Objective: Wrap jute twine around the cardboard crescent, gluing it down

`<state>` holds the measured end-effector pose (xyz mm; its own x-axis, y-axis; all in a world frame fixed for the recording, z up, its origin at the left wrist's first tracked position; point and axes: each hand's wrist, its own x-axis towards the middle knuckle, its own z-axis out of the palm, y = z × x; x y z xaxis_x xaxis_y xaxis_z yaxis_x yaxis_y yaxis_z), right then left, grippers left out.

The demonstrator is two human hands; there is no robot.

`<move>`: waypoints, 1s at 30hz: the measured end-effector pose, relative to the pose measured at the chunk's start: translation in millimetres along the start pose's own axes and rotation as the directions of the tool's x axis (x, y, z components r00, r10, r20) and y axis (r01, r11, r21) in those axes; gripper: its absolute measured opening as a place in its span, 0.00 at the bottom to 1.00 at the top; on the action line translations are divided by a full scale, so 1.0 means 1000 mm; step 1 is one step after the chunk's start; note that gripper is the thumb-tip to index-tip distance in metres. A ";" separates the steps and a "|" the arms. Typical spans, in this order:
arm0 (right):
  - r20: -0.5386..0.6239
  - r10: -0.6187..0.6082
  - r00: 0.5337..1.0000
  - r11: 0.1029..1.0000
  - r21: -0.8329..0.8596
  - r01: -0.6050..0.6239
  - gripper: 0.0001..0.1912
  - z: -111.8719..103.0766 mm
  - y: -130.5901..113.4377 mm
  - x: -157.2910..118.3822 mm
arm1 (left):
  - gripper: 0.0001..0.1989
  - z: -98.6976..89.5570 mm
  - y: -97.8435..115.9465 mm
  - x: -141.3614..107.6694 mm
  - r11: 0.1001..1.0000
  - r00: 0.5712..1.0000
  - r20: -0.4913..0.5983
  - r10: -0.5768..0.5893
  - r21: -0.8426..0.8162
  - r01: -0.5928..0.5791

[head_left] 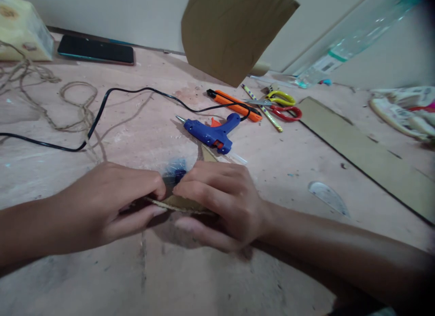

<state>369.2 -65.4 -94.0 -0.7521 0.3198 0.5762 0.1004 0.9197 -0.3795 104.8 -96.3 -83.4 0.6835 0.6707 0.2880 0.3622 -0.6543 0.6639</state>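
Note:
Between my two hands is a piece of cardboard (185, 204) with a cord-like or rough edge along its near side; most of it is covered by my fingers. My left hand (131, 200) pinches its left end, thumb below and fingers above. Over the right part curls my right hand (220, 200), its thumb under the edge. A small dark blue object (179, 174) shows between the hands, too hidden to name. Just beyond my right hand lies a blue hot glue gun (210, 134), its nozzle pointing left and its black cable (149, 88) running off left.
Behind the glue gun lie an orange box cutter (234, 105), a patterned pencil (272, 119) and scissors (283, 111). A cardboard sheet (231, 31) leans at the back. To the right are a cardboard strip (367, 155), a protractor (328, 198) and a bottle (353, 40). Twine (50, 119) and a phone (97, 50) lie left.

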 end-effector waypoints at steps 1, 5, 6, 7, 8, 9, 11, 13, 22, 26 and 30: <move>0.005 -0.003 1.000 1.000 0.003 0.002 0.17 0.000 0.000 0.000 | 0.07 0.000 0.000 0.000 1.000 1.000 -0.004 0.002 0.005 -0.002; 0.002 -0.022 1.000 0.999 0.030 0.022 0.22 0.000 0.001 0.000 | 0.07 0.001 0.001 -0.002 1.000 1.000 0.008 0.011 0.017 -0.011; 0.000 -0.019 1.000 1.000 0.012 0.019 0.18 0.000 0.001 0.000 | 0.08 0.001 0.001 -0.002 1.000 1.000 0.012 0.012 0.017 -0.012; 0.003 -0.014 1.000 1.000 -0.003 0.014 0.16 0.000 0.001 0.000 | 0.08 0.001 0.001 -0.002 1.000 1.000 0.014 0.014 0.017 -0.015; 0.006 -0.013 1.000 1.000 -0.007 0.013 0.16 0.000 0.001 0.001 | 0.08 0.001 0.001 -0.002 1.000 1.000 0.014 0.017 0.015 -0.017; 0.009 -0.017 1.000 1.000 0.003 0.017 0.17 0.000 0.001 0.001 | 0.08 0.001 0.001 -0.002 1.000 1.000 0.014 0.016 0.012 -0.016; 0.005 -0.024 1.000 0.999 0.027 0.024 0.23 0.000 0.001 0.001 | 0.08 0.000 0.001 -0.001 1.000 1.000 0.011 0.021 0.012 -0.021; 0.002 -0.016 1.000 1.000 0.003 0.016 0.20 0.000 0.001 0.001 | 0.09 0.000 0.001 -0.001 1.000 1.000 0.014 0.019 0.013 -0.019; 0.024 -0.001 1.000 1.000 -0.010 0.001 0.18 0.001 0.000 0.002 | 0.10 0.000 0.002 -0.002 0.997 0.999 0.021 0.029 0.076 -0.031; 0.019 -0.012 1.000 1.000 -0.009 0.012 0.16 0.001 0.000 0.002 | 0.13 0.001 0.002 -0.002 0.994 0.998 0.049 0.031 0.106 -0.036; 0.030 -0.006 1.000 1.000 0.011 0.006 0.16 0.000 0.000 0.002 | 0.13 0.005 0.000 -0.006 0.993 0.999 0.031 0.036 0.111 -0.039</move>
<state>367.2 -65.0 -92.8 -0.7716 0.3073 0.5569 0.0886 0.9190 -0.3843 104.1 -101.7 -88.8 0.7157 0.6354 0.2900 0.4033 -0.7150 0.5711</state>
